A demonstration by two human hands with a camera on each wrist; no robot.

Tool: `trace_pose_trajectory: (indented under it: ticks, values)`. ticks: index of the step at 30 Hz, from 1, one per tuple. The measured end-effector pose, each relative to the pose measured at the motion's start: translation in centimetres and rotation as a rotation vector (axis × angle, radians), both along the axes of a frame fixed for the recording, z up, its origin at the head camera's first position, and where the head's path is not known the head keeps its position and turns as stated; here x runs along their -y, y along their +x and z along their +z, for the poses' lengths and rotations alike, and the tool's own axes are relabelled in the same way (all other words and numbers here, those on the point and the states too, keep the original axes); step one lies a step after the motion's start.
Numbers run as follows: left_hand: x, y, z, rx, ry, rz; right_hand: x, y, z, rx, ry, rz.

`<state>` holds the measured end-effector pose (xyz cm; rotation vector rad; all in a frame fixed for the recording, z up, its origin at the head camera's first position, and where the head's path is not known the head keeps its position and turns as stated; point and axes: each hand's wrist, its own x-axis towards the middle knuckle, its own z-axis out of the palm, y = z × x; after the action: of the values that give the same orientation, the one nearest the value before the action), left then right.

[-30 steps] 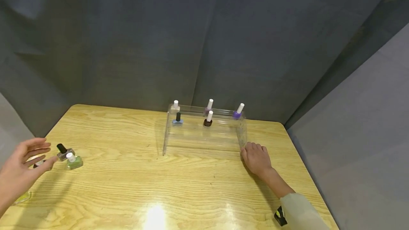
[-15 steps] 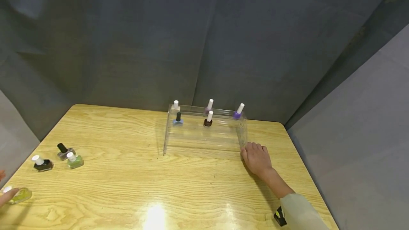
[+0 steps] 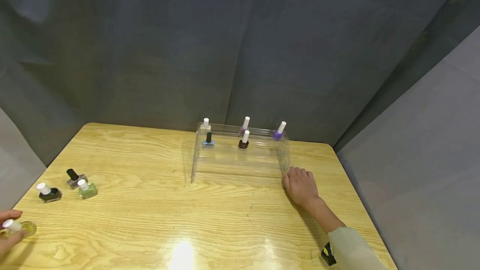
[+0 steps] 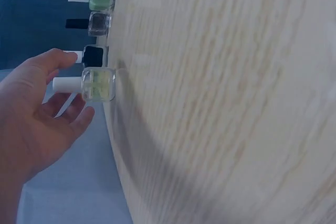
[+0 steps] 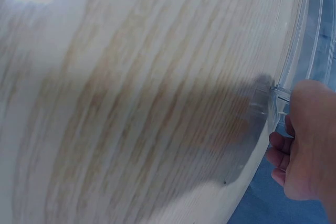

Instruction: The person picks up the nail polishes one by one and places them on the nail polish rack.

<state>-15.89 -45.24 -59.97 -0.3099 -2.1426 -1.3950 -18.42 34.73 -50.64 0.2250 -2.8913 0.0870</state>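
My left hand (image 4: 39,124) is around the white cap of a nail polish bottle with pale yellow contents (image 4: 98,84) lying near the table's left edge. Thumb and fingers are spread, with gaps to the cap in the left wrist view. Just beyond lie a black nail polish (image 3: 50,195), a greyish one with a black cap (image 3: 77,180) and a green one (image 3: 88,191). My right hand (image 3: 301,186) holds the front right corner of a clear tiered rack (image 3: 240,163). In the right wrist view its fingers are curled; their contact with the rack is partly hidden.
Several nail polishes stand on the rack's upper tiers, among them a purple one (image 3: 278,135), a dark brown one (image 3: 243,144) and a light blue one (image 3: 208,143). A black and yellow object (image 3: 328,255) lies beside the right sleeve (image 3: 354,247). Dark cloth (image 3: 168,53) hangs behind the table.
My left hand has come back from above the black bottle, toward the near left edge, and now surrounds the yellow bottle's cap. The right hand and the rack have stayed in place.
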Motion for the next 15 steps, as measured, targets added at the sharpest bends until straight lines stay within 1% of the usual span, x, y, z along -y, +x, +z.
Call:
trace_pose_trajectory:
  ticks: [2,4,6,7,10,12,15]
  values:
    - [-0.7,0.3,0.7,0.029,0.03,-0.027,0.0,0.0,-0.1,-0.012,0.001,0.004]
    - [-1.2,0.6,1.1,0.063,0.033,-0.036,-0.1,-0.1,-0.1,-0.02,0.005,0.008]
    - [-1.4,0.8,1.2,0.096,0.03,-0.035,-0.2,-0.1,-0.2,-0.028,0.007,0.012]
    - [-1.4,0.8,1.1,0.1,0.024,-0.034,-0.2,-0.1,-0.3,-0.028,0.008,0.013]
    - [-1.1,0.7,0.6,0.068,0.003,-0.036,-0.2,-0.1,-0.3,-0.032,0.007,0.017]
    - [-0.7,0.5,0.2,0.042,-0.006,-0.056,-0.2,-0.2,-0.3,-0.034,0.009,0.018]
    - [-0.1,0.3,-0.3,0.021,-0.056,-0.073,-0.1,-0.2,-0.2,-0.033,0.011,0.017]
